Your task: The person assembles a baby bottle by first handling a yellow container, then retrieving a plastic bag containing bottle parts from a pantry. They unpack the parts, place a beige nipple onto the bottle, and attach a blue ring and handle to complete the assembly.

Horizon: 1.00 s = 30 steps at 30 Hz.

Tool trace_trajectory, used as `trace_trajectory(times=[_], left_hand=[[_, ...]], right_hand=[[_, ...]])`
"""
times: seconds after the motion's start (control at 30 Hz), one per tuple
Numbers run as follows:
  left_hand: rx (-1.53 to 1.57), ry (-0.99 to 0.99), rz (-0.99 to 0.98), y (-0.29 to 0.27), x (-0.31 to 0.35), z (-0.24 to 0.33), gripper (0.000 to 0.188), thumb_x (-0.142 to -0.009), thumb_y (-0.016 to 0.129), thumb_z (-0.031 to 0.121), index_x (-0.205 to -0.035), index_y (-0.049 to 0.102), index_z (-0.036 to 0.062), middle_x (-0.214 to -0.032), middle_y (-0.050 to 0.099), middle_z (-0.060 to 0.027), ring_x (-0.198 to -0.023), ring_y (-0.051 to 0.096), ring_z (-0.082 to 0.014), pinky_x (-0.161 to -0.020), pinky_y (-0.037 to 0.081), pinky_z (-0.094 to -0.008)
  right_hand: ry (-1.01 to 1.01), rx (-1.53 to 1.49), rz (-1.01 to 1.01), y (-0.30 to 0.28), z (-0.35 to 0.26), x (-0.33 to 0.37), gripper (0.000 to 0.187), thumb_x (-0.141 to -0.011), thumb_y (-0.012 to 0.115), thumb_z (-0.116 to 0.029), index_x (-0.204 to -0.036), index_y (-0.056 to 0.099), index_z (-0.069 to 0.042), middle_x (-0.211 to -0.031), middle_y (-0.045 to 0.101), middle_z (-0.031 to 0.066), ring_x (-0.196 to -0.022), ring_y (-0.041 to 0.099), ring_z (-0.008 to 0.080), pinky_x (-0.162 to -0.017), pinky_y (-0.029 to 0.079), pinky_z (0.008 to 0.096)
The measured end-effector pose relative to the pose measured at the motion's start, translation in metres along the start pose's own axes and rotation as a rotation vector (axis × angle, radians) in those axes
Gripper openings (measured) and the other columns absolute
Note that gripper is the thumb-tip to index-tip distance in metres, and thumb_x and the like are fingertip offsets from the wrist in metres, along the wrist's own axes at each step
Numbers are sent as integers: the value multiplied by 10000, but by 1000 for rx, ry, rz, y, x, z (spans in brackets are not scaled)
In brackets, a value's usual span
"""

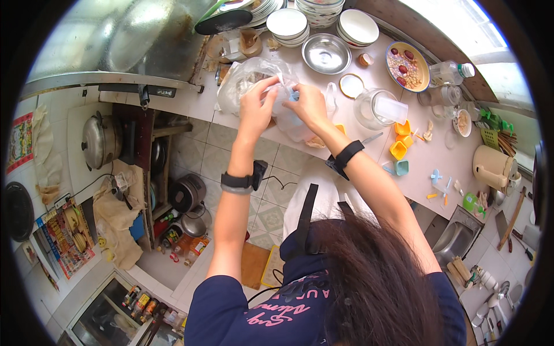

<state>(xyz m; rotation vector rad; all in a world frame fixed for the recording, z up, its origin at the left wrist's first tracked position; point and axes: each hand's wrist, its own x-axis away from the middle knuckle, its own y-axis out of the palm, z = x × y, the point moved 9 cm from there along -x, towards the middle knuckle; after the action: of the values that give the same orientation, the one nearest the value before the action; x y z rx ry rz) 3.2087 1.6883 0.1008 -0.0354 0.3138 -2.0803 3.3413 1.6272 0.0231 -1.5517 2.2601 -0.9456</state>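
Note:
Both of my hands work at a thin clear plastic bag [297,128] over the counter's near edge. My left hand [258,104] pinches the top of the bag between thumb and fingers. Close beside it, my right hand [306,105] grips the bag with its fingers curled. What lies inside the bag is too blurred to make out. Another crumpled translucent bag [236,86] rests on the counter just behind my left hand. Right of my hands stands a glass jar [372,109] with no lid on it; a round lid [351,86] lies behind it.
A metal bowl [326,53], stacked white bowls [287,24] and a plate of beans and red dates [405,68] stand at the back. Yellow moulds [398,151] and a teal cup [401,168] lie at right. Beyond them are a beige kettle [490,164] and a sink [456,239].

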Motion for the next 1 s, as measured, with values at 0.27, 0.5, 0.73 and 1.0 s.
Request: trace_trajectory(times=[0.27,0.5,0.73,1.0], left_hand=[[-241,-170,256,-7,81,-42,349,-951,652,21,-1299,672,43,-1216,694,-129,-920,718,-188,-801,599,-326],[-375,-210,149,6,59,-87,666,-716,903,144,-1333,653,119,-1210,661,-67,-751,656,-218,-707,551,-353],[-481,-283,111,11,52,-96,639,-648,942,173,-1222,663,134,-1133,633,-49,-787,676,-233,-742,554,-392],[-501,-208,88,13,44,-103,714,-619,957,193,-1236,612,94,-1182,615,-90,-1053,653,-308,-861,540,-429]], right_hand=[[148,-298,-37,8,28,-5,561,-717,924,-343,-1113,690,-21,-850,749,128,-680,691,171,-616,551,330],[155,-417,-124,13,35,-6,455,-807,873,-334,-1076,728,4,-845,767,104,-697,723,138,-573,540,290],[191,-342,-119,11,41,-16,392,-835,840,-319,-1020,753,16,-834,763,80,-713,727,117,-626,556,274],[319,-500,-185,21,56,-18,401,-797,861,-301,-1048,768,-2,-871,765,53,-730,697,91,-674,551,258]])
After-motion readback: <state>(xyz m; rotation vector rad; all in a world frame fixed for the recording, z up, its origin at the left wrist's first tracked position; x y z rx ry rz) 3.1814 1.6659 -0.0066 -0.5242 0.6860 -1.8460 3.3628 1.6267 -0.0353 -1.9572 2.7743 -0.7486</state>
